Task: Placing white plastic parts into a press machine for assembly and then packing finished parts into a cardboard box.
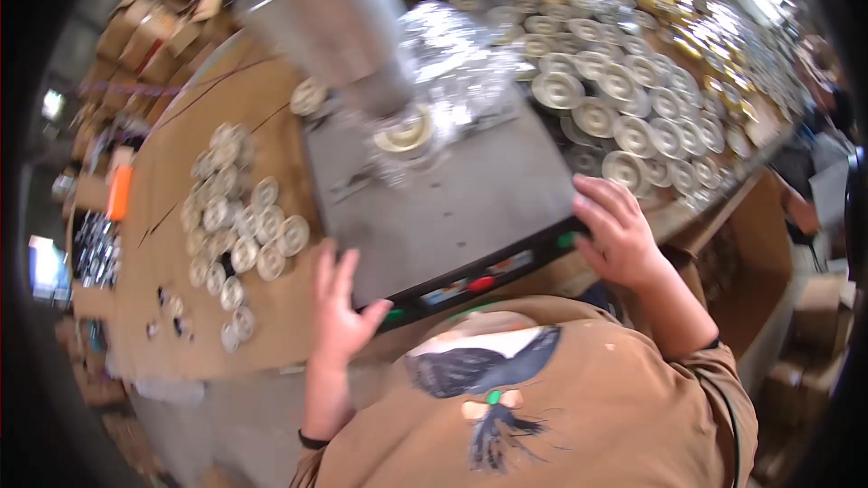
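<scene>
My left hand [342, 307] is at the front left corner of a grey press machine [479, 208], fingers spread, its thumb by a green button [394, 314]. On the machine's right corner rests my right hand [619, 230], fingers apart, the thumb near another green button [568, 240]. Between the two buttons is a red button [481, 283] on the front panel. The silvery press head [325, 27] stands over a cream round disc [403, 131] on the plate. Clear plastic film [452, 63] lies around and behind that disc. Neither hand holds anything.
A heap of cream round wheels [244, 226] lies on the brown tabletop [163, 217] to the left. Many more wheels [633, 99] cover the right side, with yellowish parts [696, 18] beyond. Cardboard boxes [154, 36] are stacked at far left; an open carton [737, 262] is at right.
</scene>
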{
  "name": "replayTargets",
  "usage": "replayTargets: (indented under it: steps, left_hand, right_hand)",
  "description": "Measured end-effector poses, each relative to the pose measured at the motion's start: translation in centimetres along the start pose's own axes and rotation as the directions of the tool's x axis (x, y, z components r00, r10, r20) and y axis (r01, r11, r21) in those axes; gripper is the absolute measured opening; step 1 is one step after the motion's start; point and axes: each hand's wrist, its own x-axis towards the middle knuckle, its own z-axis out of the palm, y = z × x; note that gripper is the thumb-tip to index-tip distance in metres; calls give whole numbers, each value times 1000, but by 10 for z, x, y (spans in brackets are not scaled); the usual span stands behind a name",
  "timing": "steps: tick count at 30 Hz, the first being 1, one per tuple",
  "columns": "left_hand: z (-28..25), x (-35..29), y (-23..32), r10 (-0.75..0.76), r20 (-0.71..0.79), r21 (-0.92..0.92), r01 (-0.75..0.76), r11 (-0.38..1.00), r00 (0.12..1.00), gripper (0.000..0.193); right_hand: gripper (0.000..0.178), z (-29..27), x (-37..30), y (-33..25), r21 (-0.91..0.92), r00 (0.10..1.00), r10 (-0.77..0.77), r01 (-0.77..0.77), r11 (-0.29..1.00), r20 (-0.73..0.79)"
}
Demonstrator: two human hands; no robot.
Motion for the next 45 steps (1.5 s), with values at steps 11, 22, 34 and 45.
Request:
replayTargets:
  steps: [11,22,34,45]
  left_hand:
    - [4,12,-67,-4,-73,-255,-15,967,997,86]
    - [-11,26,-73,-277,-75,549,272,791,958,83]
    - [-18,83,6,-26,-377,135,83,987,926,74]
    - [20,191,83,195,87,114,-204,972,977,68]
  right_hand:
    - [84,16,33,-30,20,895,14,-26,999,446]
    - [53,31,47,-24,141,983,17,-43,989,182]
    - [104,99,186,-64,416,891,450,-387,823,-62]
    - [64,-13,9,53,347,415,635,-581,736,-652]
